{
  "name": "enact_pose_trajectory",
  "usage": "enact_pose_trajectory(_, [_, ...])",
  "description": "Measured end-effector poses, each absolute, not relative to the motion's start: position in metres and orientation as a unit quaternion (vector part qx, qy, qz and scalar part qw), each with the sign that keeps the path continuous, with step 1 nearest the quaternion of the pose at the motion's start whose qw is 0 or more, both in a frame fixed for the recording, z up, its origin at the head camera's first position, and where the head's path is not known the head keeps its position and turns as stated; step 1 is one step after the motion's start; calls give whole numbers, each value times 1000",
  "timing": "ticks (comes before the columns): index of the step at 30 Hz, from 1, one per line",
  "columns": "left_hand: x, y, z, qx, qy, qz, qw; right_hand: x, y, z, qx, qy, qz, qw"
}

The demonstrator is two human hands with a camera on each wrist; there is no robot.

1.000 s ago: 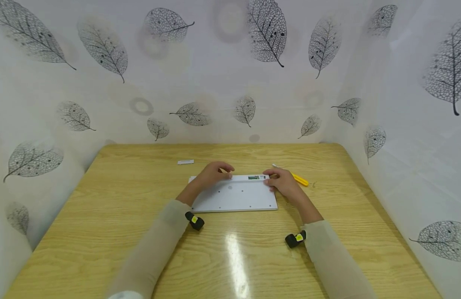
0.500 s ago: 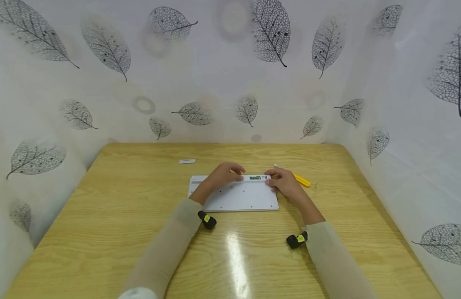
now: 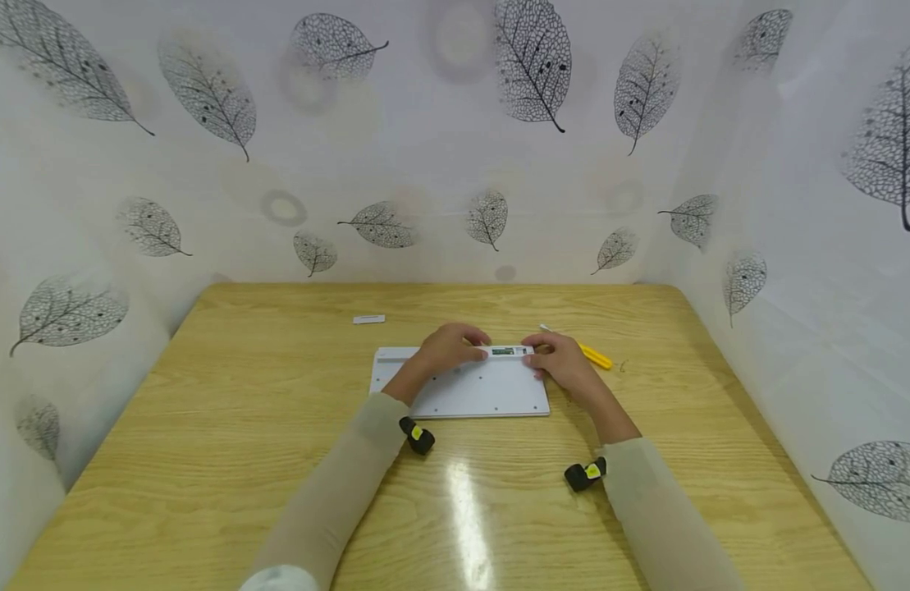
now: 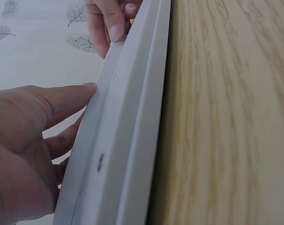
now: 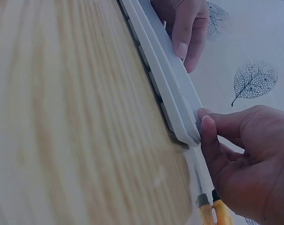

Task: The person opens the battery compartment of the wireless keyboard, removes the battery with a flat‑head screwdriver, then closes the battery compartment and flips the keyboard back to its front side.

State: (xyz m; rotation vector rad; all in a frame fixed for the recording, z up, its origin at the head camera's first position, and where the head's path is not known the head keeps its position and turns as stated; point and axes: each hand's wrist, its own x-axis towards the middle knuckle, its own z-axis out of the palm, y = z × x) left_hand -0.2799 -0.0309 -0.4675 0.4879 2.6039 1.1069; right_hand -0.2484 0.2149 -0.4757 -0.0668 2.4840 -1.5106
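A white keyboard (image 3: pixel 469 398) lies face down on the table, its keys showing beneath in the right wrist view (image 5: pixel 153 84). Along its far ridge, an uncovered slot (image 3: pixel 508 351) shows a green piece inside. My left hand (image 3: pixel 449 348) holds that ridge just left of the slot, thumb on the near side and fingers behind. At the far right corner, my right hand (image 3: pixel 561 361) pinches the keyboard between thumb and fingers. A small white strip (image 3: pixel 369 319), like a battery cover, lies apart at the back left.
Just beyond my right hand lies a screwdriver with a yellow handle (image 3: pixel 595 356) and a pale shaft. The wooden table (image 3: pixel 203 427) reaches back to a leaf-patterned curtain (image 3: pixel 418 164), which also runs along both sides.
My left hand has slid right along the keyboard's far ridge, up to the slot's left end. The right hand has kept its pinch on the corner, and the keyboard has stayed put.
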Motion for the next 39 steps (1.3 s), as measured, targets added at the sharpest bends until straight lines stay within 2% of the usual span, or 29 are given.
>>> enact_pose_trajectory(7, [-280, -31, -468, 162, 901, 378, 135, -247, 220, -469, -25, 837, -534, 120])
enact_pose_trajectory(14, [-277, -31, -467, 157, 898, 388, 137, -244, 243, -451, -58, 860, -502, 77])
enact_pose_trajectory(24, [-277, -31, -467, 155, 900, 384, 135, -244, 280, -439, -30, 918, -395, 30])
enact_pose_trajectory(39, [-277, -31, -470, 159, 900, 386, 128, -246, 314, -452, -9, 937, -336, 93])
